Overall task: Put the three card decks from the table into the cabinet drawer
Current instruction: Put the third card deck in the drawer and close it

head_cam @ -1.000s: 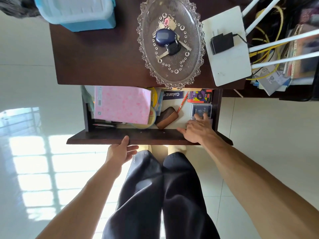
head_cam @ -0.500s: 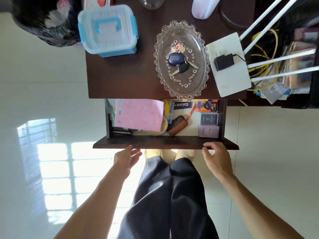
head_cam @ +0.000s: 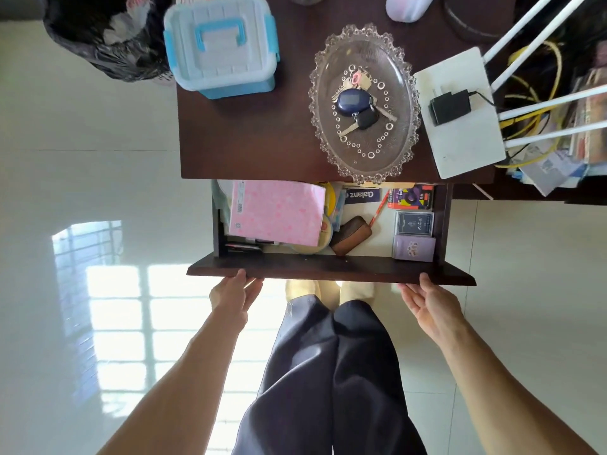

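Head view: a dark wooden cabinet drawer (head_cam: 443, 221) stands open, the left hand (head_cam: 235, 295) and right hand (head_cam: 430, 302) empty, straight fingers at its front panel (head_cam: 328, 269). Along its right wall lie a red-and-black deck (head_cam: 410, 198), a dark blue deck (head_cam: 414, 223) and a lilac deck (head_cam: 414, 247): boxed, likely light, stiff and smooth, best pinched by the long edges.
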{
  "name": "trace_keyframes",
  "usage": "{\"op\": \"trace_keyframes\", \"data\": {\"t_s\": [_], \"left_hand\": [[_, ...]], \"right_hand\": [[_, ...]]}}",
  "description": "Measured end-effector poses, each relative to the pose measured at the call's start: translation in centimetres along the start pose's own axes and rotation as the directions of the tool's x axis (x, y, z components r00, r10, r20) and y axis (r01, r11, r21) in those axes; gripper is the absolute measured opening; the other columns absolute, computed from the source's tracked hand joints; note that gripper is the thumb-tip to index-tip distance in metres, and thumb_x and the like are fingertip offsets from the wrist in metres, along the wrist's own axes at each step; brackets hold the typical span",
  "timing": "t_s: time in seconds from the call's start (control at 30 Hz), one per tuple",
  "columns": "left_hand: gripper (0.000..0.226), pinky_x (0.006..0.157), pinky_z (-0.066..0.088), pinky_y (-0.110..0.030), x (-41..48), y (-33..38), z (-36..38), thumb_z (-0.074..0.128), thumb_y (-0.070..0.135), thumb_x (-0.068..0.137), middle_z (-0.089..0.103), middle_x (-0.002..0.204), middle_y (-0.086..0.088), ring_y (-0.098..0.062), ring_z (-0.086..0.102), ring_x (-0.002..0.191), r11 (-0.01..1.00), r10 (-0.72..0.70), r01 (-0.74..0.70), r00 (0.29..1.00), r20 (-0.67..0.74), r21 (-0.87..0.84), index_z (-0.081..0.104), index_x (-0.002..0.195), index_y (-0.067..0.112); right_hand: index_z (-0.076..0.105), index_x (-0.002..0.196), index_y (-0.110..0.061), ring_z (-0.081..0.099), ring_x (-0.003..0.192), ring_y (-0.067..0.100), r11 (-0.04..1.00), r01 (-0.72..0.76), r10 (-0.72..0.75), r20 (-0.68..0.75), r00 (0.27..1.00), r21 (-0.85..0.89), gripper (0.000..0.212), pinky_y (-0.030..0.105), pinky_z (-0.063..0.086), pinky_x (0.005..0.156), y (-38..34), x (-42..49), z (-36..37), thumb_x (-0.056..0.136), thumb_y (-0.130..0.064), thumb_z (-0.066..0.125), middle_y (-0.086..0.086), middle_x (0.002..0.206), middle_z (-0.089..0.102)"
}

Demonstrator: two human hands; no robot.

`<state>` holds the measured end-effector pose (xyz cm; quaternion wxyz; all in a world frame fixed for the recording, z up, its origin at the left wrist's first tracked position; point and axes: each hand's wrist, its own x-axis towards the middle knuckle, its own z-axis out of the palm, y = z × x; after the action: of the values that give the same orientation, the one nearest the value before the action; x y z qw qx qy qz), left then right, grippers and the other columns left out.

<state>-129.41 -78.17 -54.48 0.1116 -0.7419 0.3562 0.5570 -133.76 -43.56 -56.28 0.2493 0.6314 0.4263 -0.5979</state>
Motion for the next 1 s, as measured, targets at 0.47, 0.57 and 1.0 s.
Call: {"op": "trace_keyframes", "data": {"t_s": [0.47, 0.57, 1.0], "left_hand": [[0.025, 0.057, 0.061, -0.027, -0.2, 2.1, 1.7, 0.062, 0.008, 0.093, 0.071, 0.114, -0.021, -0.031, 0.074, 0.092, 0.999, -0.048, 0.048, 0.999, 0.009, -0.006, 0.062, 0.115, -0.004], [0.03, 0.063, 0.063, -0.029, -0.3, 3.0, 2.4, 0.061, 0.008, 0.093, 0.07, 0.115, -0.021, -0.03, 0.074, 0.092, 0.999, -0.043, 0.044, 0.999, 0.03, -0.008, 0.06, 0.12, -0.005], [0.009, 0.085, 0.061, -0.037, -1.0, 9.0, 7.0, 0.056, 0.005, 0.094, 0.076, 0.096, -0.017, -0.03, 0.075, 0.089, 0.995, 0.08, -0.066, 0.979, 0.189, -0.079, 0.065, 0.096, 0.003]], "right_hand": [[0.059, 0.106, -0.005, 0.08, 0.072, 0.027, 0.999, -0.017, 0.015, 0.031, 0.999, 0.048, 0.013, 0.032, 0.061, 0.066, -1.9, 0.4, 1.5, 0.107, -0.015, 0.05, 0.021, 0.11, 0.071], [0.058, 0.115, -0.004, 0.08, 0.079, 0.03, 0.999, -0.002, 0.0, 0.034, 0.999, 0.049, 0.015, 0.032, 0.061, 0.068, -2.8, 0.4, 2.3, 0.107, -0.012, 0.048, 0.024, 0.123, 0.066], [0.046, 0.143, -0.009, 0.073, 0.092, 0.034, 0.979, 0.101, -0.113, 0.062, 0.992, 0.176, 0.034, 0.028, 0.062, 0.056, -7.7, 0.7, 8.4, 0.109, -0.012, 0.043, 0.028, 0.142, 0.054]]}}
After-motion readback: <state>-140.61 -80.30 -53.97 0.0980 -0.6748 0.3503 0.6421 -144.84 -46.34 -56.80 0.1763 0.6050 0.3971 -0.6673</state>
